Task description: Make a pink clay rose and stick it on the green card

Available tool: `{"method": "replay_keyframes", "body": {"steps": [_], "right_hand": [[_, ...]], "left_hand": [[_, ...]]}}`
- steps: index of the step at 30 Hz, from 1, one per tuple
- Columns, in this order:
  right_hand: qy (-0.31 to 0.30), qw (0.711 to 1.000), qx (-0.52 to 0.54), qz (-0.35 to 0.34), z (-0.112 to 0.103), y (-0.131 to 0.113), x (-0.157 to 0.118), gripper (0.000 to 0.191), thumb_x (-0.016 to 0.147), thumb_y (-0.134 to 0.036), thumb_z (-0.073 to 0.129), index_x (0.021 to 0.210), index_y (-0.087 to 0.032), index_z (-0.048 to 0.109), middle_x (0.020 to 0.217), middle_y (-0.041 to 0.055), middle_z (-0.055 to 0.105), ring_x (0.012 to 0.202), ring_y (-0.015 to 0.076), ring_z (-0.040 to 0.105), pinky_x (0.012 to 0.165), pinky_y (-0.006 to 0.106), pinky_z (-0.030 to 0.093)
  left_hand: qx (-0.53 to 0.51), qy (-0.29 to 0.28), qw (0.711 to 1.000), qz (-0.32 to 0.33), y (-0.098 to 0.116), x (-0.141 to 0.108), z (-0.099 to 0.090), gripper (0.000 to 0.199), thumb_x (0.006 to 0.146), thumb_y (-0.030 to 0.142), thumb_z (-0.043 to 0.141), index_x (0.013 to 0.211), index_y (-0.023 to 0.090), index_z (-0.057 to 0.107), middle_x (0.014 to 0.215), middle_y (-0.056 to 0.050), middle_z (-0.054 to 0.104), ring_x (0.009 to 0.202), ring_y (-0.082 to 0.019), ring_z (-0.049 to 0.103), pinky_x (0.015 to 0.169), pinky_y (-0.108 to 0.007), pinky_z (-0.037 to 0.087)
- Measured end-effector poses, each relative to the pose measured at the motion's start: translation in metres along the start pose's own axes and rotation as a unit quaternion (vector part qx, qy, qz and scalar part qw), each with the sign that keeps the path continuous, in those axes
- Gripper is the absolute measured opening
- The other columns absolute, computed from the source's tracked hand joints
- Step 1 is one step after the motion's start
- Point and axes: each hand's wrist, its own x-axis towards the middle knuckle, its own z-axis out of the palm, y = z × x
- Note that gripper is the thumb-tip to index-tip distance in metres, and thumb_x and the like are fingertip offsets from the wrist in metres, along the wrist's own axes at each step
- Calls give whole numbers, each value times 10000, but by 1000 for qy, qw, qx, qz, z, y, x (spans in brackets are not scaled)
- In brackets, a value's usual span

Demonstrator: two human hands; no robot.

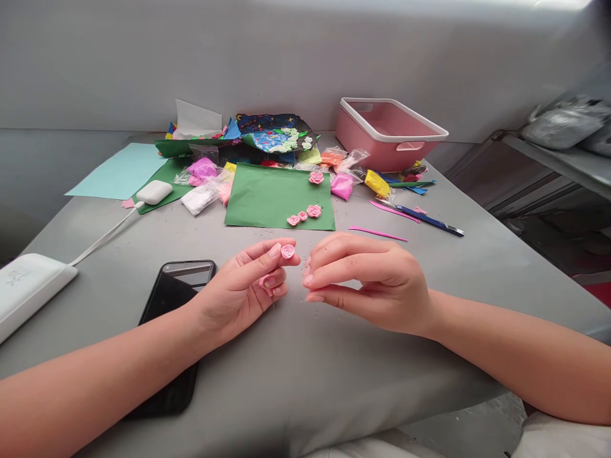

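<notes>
My left hand (245, 280) pinches a small pink clay rose (287, 251) between thumb and forefinger, its spiral facing up. A lump of pink clay (266, 285) is tucked in the curled lower fingers of the same hand. Close to the rose on its right, my right hand (367, 277) has thumb and fingertips drawn together; whatever may be between them is too small to make out. Beyond both hands lies a green sheet (267, 197). One pink clay flower (316, 178) is at its upper right, and several more pink flowers (314, 210) sit along its lower right edge.
A black phone (167, 381) lies under my left forearm, beside a white power bank (33, 286) cabled to a white case (154, 192). Pink tools (377, 233) and a blue-handled cutter (429, 221) lie right. Clay bags (203, 168) and a pink basket (367, 137) stand behind.
</notes>
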Motion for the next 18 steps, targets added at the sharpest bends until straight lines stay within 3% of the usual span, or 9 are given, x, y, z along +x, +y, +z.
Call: {"method": "replay_keyframes", "body": {"steps": [4, 15, 18], "right_hand": [[-2, 1000, 6, 1, 1, 1, 0, 32, 847, -124, 734, 851, -155, 724, 759, 52, 723, 752, 140, 675, 706, 285, 621], [7, 1000, 11, 22, -1, 1, -1, 76, 850, -97, 726, 869, -169, 740, 789, 46, 736, 754, 133, 688, 684, 272, 617], [-4, 999, 33, 3, -1, 2, -1, 102, 871, -89, 701, 909, -172, 748, 763, 37, 751, 765, 136, 700, 746, 300, 621]], "left_hand": [[-1, 0, 1000, 1, 0, 1, 0, 155, 777, 230, 819, 884, 149, 742, 781, 2, 660, 520, -31, 392, 526, -177, 431], [-1, 1, 1000, -1, 0, 1, 1, 157, 766, 220, 824, 878, 145, 743, 792, -3, 669, 517, -28, 399, 530, -178, 433], [0, 0, 1000, 1, 0, 1, 1, 144, 769, 222, 823, 860, 147, 741, 777, 1, 662, 513, -29, 403, 526, -181, 430]]}}
